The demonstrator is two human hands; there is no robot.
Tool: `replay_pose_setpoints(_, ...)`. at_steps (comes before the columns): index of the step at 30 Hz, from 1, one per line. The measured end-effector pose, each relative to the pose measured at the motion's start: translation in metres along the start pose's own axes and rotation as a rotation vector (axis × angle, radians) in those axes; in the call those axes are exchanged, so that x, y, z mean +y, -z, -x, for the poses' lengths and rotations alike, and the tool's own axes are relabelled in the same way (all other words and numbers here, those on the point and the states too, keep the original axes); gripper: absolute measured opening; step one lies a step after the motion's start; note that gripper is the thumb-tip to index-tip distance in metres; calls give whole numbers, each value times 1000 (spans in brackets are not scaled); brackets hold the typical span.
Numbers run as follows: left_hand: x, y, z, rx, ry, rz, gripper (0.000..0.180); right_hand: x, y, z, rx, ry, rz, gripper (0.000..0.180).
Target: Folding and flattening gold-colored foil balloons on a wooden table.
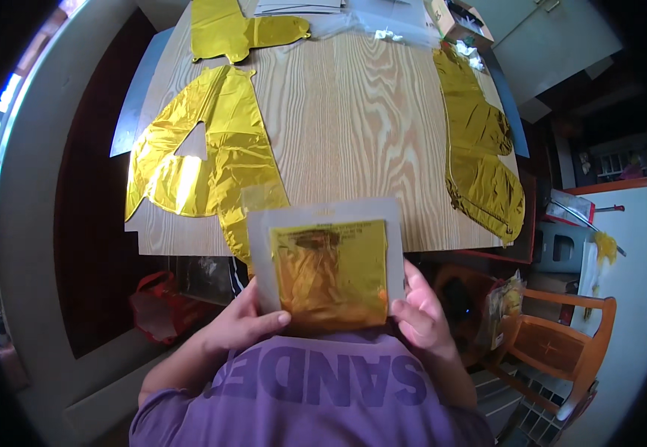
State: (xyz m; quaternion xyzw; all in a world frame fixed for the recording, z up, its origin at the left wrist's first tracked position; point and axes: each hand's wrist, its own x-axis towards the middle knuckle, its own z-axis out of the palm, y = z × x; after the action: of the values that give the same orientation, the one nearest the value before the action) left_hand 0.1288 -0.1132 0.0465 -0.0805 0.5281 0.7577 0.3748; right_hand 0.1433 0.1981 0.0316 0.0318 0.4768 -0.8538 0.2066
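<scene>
Between my two hands I hold up a flat clear packet with a white card backing and a folded gold foil balloon inside, close in front of my chest. My left hand grips its lower left edge, thumb on the front. On the opposite edge my right hand is closed, thumb at the lower right corner. Behind the packet, a flat gold letter-shaped foil balloon lies on the wooden table, one leg hanging over the front edge.
Another gold foil balloon lies at the far left of the table, and one more along the right edge. White cards, clear plastic and a box sit at the back. A wooden chair stands at right, a red bag at left.
</scene>
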Motion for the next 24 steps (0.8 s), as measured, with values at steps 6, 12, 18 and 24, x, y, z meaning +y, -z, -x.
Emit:
replay_pose_setpoints(6, -2, -10, -20, 12, -327, -56, 115, 1, 22, 3, -7, -95, -2, 98)
replay_pose_setpoints(12, -6, -8, -18, -49, -350, -210, 129, 4, 20, 6, 1, -35, 78, 102)
replay_pose_setpoints(18, -2, -7, -27, -26, -298, -237, 114, 0, 15, 1, -29, 104, 156, 102)
replay_pose_setpoints(24, -1, -14, -34, 23, -316, -175, 106, 11, 22, -9, 136, 165, 217, 90)
